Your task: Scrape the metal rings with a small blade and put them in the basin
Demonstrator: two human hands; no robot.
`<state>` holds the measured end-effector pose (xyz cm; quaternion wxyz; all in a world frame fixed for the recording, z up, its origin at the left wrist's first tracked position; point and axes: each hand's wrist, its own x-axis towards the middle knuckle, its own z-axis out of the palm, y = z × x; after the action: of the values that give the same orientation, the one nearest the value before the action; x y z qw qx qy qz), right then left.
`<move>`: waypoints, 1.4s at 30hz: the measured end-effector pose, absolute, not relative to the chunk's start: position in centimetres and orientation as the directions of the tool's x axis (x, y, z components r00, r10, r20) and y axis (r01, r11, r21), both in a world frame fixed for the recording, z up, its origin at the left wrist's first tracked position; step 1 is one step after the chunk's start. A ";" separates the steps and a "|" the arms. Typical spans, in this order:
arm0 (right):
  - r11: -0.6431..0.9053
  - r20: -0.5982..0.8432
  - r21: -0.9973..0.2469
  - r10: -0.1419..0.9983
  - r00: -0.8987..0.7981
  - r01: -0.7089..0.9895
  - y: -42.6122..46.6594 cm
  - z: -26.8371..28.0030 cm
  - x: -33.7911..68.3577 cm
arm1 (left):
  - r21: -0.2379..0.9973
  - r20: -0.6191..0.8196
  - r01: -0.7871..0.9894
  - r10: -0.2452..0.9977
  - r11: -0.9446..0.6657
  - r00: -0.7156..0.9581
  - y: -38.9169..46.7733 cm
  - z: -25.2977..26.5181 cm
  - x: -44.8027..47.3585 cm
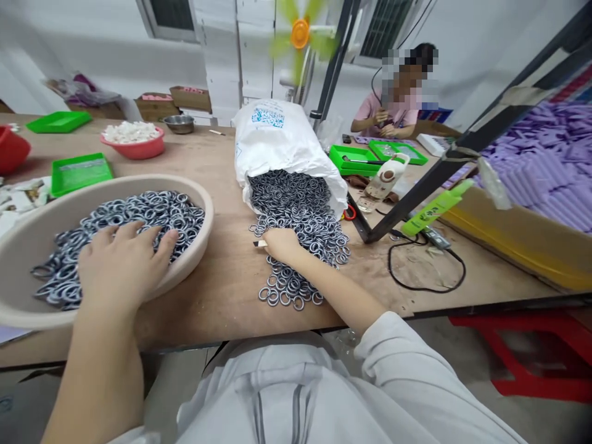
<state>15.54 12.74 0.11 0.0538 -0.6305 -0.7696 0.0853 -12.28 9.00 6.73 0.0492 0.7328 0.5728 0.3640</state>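
Note:
My left hand rests on the grey metal rings heaped in a large beige basin, its fingers spread. Whether it touches any single ring firmly I cannot tell. To the right, a white sack lies on its side with its mouth facing me, and more grey rings spill from it onto the table. My right hand is at the left side of that spill, fingers curled round a small flat stick-like tool with a dark slanted tip. Most of the tool is hidden by the hand.
A dark metal frame post stands right of the sack, near a looped black cable. Green trays and a red bowl of white pieces sit behind the basin. A co-worker sits across the table.

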 end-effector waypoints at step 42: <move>0.335 0.279 -0.780 0.942 -0.186 0.528 0.0 0.1 15.7 | 0.819 -0.194 -0.449 0.908 0.358 0.371 2.3 -0.3 1.5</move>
<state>15.72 -0.01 0.09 0.3836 -0.5096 -0.7214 0.2697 1.45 2.32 -0.32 0.7532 0.3437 0.3343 0.4504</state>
